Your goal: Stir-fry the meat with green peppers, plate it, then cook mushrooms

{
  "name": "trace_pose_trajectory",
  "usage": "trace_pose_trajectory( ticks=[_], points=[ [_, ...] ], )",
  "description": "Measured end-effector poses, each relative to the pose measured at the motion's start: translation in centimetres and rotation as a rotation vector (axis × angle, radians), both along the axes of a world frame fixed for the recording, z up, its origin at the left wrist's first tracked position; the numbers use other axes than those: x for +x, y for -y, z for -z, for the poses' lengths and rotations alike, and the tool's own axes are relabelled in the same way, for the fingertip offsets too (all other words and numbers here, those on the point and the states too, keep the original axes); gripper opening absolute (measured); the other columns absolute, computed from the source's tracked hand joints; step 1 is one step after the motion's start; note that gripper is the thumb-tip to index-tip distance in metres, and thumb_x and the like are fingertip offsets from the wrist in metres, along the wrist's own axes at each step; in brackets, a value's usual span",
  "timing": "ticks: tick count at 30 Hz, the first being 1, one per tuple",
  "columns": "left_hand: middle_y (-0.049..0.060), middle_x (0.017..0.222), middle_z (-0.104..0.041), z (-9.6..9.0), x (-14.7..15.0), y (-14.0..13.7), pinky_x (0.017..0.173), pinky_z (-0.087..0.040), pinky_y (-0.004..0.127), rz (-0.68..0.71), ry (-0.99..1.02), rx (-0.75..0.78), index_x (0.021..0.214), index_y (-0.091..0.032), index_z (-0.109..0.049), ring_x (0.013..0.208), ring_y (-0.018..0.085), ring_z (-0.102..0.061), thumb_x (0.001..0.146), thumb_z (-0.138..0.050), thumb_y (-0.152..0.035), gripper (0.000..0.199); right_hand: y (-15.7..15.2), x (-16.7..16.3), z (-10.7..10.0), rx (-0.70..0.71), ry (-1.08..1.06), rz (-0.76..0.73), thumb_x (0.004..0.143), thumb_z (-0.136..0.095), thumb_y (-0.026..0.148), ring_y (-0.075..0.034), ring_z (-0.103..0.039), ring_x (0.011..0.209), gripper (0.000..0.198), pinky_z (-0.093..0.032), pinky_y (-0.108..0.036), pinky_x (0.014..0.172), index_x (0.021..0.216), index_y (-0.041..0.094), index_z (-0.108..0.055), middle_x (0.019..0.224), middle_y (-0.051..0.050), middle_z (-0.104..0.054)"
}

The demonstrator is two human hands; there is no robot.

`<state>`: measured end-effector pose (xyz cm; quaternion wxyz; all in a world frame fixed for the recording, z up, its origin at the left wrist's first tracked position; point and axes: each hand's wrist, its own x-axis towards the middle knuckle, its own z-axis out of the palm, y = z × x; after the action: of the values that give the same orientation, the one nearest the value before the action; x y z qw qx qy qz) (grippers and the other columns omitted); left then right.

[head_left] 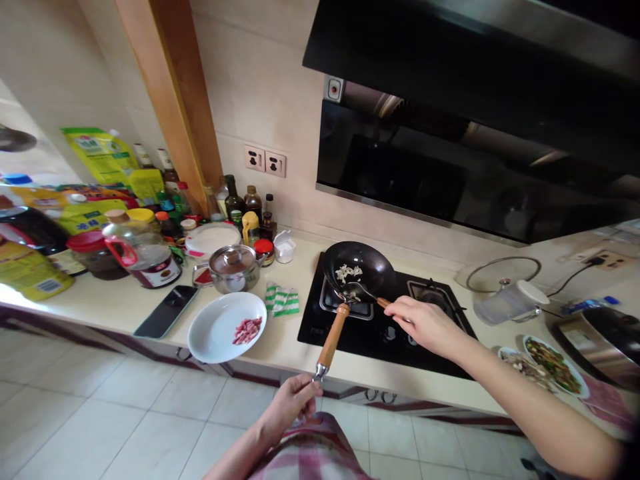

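A dark wok (pixel 383 267) sits on the left burner, tilted so its far side shows. Small pale chopped pieces (pixel 349 273) lie inside it. Its wooden handle (pixel 333 340) points toward me, and my left hand (pixel 299 398) closes its fingers at the metal loop on the end. My right hand (pixel 417 321) is wrapped round the wooden grip of a spatula (pixel 367 291), whose metal head reaches into the wok near the handle side. Left of the stove, a white plate (pixel 213 328) holds chopped reddish meat (pixel 247 331) on its right side.
Beside the plate are green-and-white packets (pixel 283 300), a lidded steel pot (pixel 233 273) and a phone (pixel 167 311). Bottles and jars crowd the back left. On the right stand dishes of food (pixel 557 363), a rice cooker (pixel 607 340) and a clear jug (pixel 505 303). A range hood (pixel 430 173) hangs above.
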<state>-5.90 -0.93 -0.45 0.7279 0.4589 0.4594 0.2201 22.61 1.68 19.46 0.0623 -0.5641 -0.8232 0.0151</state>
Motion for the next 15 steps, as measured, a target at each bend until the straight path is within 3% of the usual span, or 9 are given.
trace_pose_trajectory(
  ticks=[4, 8, 10, 15],
  points=[
    [-0.004, 0.045, -0.051, -0.3, -0.1, 0.1, 0.045, -0.029, 0.021, -0.004, -0.005, 0.013, 0.07, -0.015, -0.056, 0.04, 0.007, -0.044, 0.066, -0.058, -0.063, 0.048, -3.9, 2.6, 3.3, 0.119, -0.177, 0.199, 0.086, -0.046, 0.026, -0.014, -0.062, 0.072, 0.023, -0.048, -0.028, 0.067, 0.098, 0.026, -0.066, 0.099, -0.003, -0.067],
    [-0.004, 0.044, -0.051, -0.5, 0.0, 0.0, 0.043, -0.028, 0.021, -0.003, -0.026, 0.005, 0.07, -0.015, -0.055, 0.038, 0.007, -0.042, 0.064, -0.057, -0.064, 0.049, -7.0, 6.2, 5.4, 0.251, -0.623, 0.58, 0.077, -0.057, 0.036, -0.017, -0.064, 0.068, 0.025, -0.051, -0.031, 0.068, 0.093, 0.021, -0.067, 0.076, -0.003, -0.069],
    [-0.004, 0.044, -0.051, -0.5, 0.1, -0.1, 0.043, -0.027, 0.021, -0.002, -0.025, 0.004, 0.07, -0.015, -0.054, 0.037, 0.007, -0.042, 0.063, -0.057, -0.065, 0.05, -7.9, 6.7, 6.8, 0.278, -0.857, 0.701, 0.074, -0.059, 0.04, -0.018, -0.065, 0.065, 0.031, -0.053, -0.031, 0.065, 0.093, 0.017, -0.067, 0.066, -0.002, -0.066],
    [-0.004, 0.045, -0.052, -0.4, -0.1, -0.2, 0.043, -0.028, 0.021, -0.001, -0.036, -0.004, 0.069, -0.015, -0.055, 0.038, 0.007, -0.044, 0.062, -0.058, -0.065, 0.05, -8.3, 3.9, 9.6, 0.238, -1.087, 0.689, 0.075, -0.056, 0.047, -0.018, -0.067, 0.061, 0.042, -0.056, -0.029, 0.058, 0.096, 0.012, -0.064, 0.065, -0.004, -0.065]
  ],
)
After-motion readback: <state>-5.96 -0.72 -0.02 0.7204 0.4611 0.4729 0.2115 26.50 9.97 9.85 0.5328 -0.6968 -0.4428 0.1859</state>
